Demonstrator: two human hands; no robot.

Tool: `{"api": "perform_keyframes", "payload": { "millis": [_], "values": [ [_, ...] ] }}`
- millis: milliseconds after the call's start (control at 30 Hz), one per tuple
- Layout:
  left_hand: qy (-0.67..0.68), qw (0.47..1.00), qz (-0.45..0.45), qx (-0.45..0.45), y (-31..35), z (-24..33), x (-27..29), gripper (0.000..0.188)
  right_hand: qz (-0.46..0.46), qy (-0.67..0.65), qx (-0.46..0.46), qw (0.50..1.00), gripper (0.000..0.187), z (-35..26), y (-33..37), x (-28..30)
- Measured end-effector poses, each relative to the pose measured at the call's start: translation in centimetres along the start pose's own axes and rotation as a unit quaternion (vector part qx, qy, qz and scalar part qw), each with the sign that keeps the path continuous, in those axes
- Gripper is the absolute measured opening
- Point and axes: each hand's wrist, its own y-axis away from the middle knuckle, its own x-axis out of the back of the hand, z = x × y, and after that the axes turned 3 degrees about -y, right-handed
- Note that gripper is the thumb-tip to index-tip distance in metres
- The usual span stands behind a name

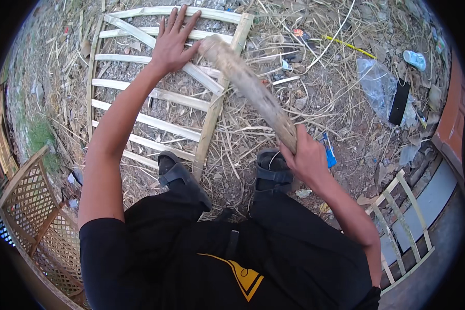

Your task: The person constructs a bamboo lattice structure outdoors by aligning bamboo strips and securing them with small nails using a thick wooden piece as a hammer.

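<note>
Black clothing fills the near part of the view: a black shirt (165, 258) with a yellow mark on it, and under it two black sandals (176, 173) planted on ground strewn with dry straw (253, 129).

Beyond the feet lies the biggest thing, a slatted bamboo frame (139, 93), flat on the ground, its long rails running away from the person and pale crosspieces set between them. One sandal rests on its near end. At the lower left stands a woven lattice panel (31, 206), and at the lower right a second, smaller slat frame (403, 217) lies beside a grey ledge.

Next in size is the wooden club (248, 85), thick, pale and rough. It slants from the right hand (307, 157), which is closed around its lower end, up to its blunt head, which sits over the right rail of the frame just beside the left hand (173, 41). That left hand lies flat with the fingers spread, pressing down on the upper slats and gripping nothing.

Small litter is scattered to the right: a clear plastic bag (377, 85), a black strip (399, 103), a blue wrapper (329, 151).
</note>
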Motion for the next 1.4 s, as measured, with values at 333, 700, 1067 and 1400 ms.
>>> {"api": "perform_keyframes", "payload": {
  "millis": [333,700,1067,1400],
  "values": [
    [-0.017,0.999,-0.017,0.026,-0.3,0.4,0.0,0.074,-0.046,0.063,0.102,0.992,0.048,-0.1,1.0,0.1],
    [-0.022,0.999,-0.026,0.036,-0.3,0.5,-0.8,0.074,0.012,-0.079,0.243,0.967,0.051,-6.4,-0.5,5.0],
    [-0.033,0.998,-0.031,0.045,-0.1,0.5,0.3,0.077,-0.108,-0.088,0.0,0.99,0.044,-2.0,2.6,0.1],
    [-0.009,0.999,-0.016,0.028,-0.4,0.3,0.0,0.08,-0.09,0.006,-0.001,0.996,0.045,-0.1,2.1,-1.0]
  ]
}}
